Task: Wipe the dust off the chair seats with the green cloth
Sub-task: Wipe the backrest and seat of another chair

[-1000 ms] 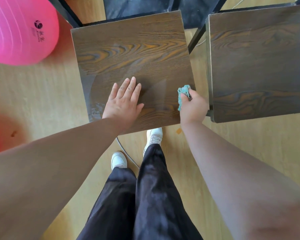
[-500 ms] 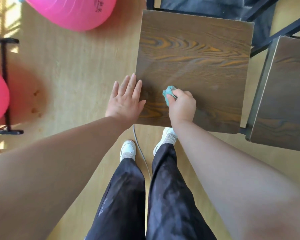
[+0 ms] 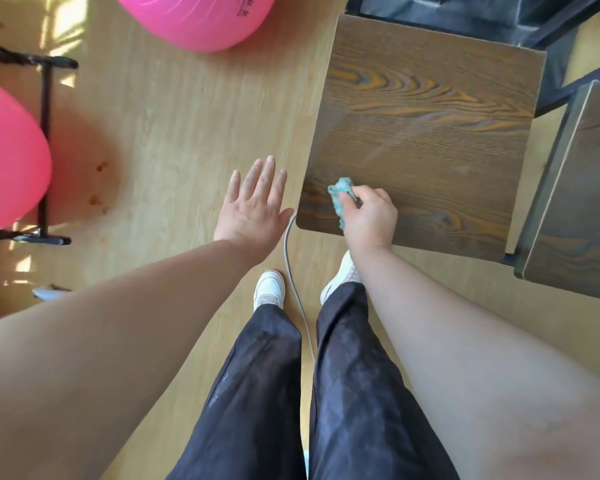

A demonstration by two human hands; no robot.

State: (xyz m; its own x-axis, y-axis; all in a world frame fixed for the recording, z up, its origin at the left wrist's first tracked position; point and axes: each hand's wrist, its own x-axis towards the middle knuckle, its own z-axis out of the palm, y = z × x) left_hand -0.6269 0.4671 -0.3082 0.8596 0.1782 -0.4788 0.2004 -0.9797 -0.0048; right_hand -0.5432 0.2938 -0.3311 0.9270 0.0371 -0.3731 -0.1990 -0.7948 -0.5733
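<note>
A dark wood-grain chair seat (image 3: 426, 126) fills the upper middle right. My right hand (image 3: 369, 216) grips a bunched green cloth (image 3: 340, 197) and holds it on the seat's near left corner. My left hand (image 3: 255, 206) hovers flat, fingers straight and spread, over the floor just left of the seat, touching nothing. A second wood-grain seat (image 3: 582, 209) stands at the right edge, partly cut off by the frame.
Two pink exercise balls (image 3: 201, 19) (image 3: 7, 161) lie at the top and left, one on a black metal stand (image 3: 44, 147). A grey cable (image 3: 297, 292) runs along the light wood floor between my white shoes (image 3: 269, 289). Black chair frames (image 3: 565, 91) show at top right.
My left hand has come off the seat and now sits left of it over the floor. My right hand wiped the cloth leftward across the seat's front. The view has shifted left.
</note>
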